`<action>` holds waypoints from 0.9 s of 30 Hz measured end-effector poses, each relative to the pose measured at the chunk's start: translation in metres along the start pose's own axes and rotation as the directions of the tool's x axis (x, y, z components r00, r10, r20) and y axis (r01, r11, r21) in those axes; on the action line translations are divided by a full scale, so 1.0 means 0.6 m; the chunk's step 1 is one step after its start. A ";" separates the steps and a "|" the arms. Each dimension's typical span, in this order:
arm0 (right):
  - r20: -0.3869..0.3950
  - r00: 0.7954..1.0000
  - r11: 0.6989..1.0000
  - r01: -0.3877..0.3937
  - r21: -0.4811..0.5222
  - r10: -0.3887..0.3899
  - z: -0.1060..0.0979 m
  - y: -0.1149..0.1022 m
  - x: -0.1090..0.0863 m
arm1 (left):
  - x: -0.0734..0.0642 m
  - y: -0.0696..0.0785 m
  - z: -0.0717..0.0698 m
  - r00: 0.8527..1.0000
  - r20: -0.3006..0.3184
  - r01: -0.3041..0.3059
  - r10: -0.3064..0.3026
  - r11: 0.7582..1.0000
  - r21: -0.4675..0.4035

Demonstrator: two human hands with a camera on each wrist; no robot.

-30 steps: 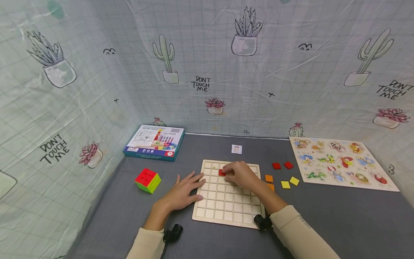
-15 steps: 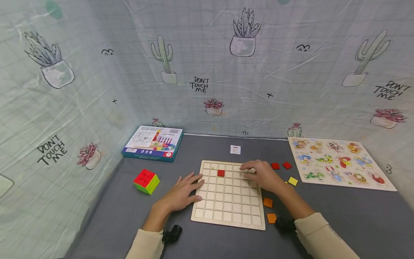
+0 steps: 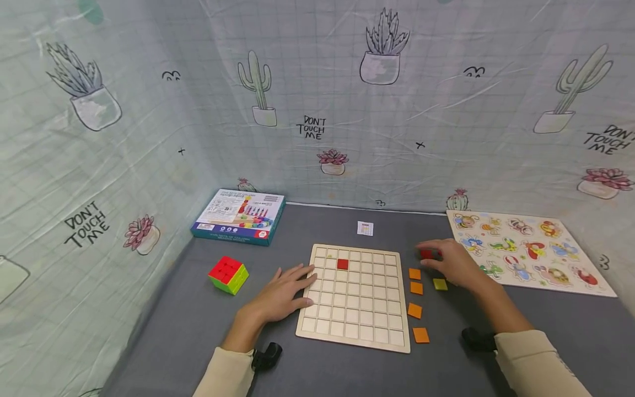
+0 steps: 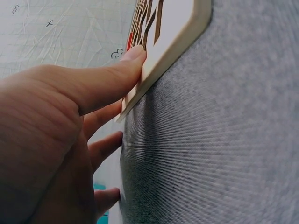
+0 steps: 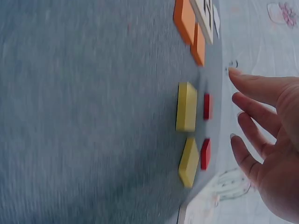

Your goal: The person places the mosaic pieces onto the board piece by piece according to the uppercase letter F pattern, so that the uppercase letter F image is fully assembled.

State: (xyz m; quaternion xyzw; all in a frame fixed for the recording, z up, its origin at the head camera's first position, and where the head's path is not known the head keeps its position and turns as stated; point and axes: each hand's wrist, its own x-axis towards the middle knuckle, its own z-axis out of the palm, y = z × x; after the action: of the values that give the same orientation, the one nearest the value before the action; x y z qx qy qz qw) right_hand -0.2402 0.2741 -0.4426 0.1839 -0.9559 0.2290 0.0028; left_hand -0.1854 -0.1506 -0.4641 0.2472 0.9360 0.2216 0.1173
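Observation:
A wooden grid board lies on the grey table with one red square tile in a cell near its far side. My left hand rests along the board's left edge, fingers spread; in the left wrist view the thumb presses on the rim. Over at the right, my right hand hovers above two loose red tiles, partly covering them in the head view. Its thumb and fingers are apart with nothing between them. Two yellow tiles lie on the near side of the red ones.
Several orange tiles line the board's right side. A puzzle cube and a flat toy box are at the left. Behind the board lies a small printed card. An insect picture board is at the far right.
My right hand has let go of the red tile on the board and moved right, past the orange tiles, to the loose red ones. My left hand has stayed at the board's edge.

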 end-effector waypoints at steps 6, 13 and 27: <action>0.016 1.000 1.000 -0.019 -0.021 0.019 -0.007 0.016 -0.002 | -0.001 -0.003 0.001 1.000 0.000 0.003 -0.003 1.000 0.001; 0.024 0.999 0.999 -0.022 -0.034 0.023 0.004 0.029 0.002 | -0.001 -0.004 0.002 1.000 0.001 -0.011 0.011 1.000 -0.011; -0.014 0.998 0.996 -0.070 -0.055 0.069 0.016 0.036 0.002 | -0.001 -0.008 0.005 1.000 0.000 -0.020 0.020 0.999 -0.025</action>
State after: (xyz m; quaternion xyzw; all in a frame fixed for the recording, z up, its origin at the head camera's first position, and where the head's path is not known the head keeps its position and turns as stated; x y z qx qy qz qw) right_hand -0.2484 0.2874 -0.4606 0.1490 -0.9676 0.2037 0.0060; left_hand -0.1860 -0.1533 -0.4691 0.2552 0.9305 0.2346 0.1182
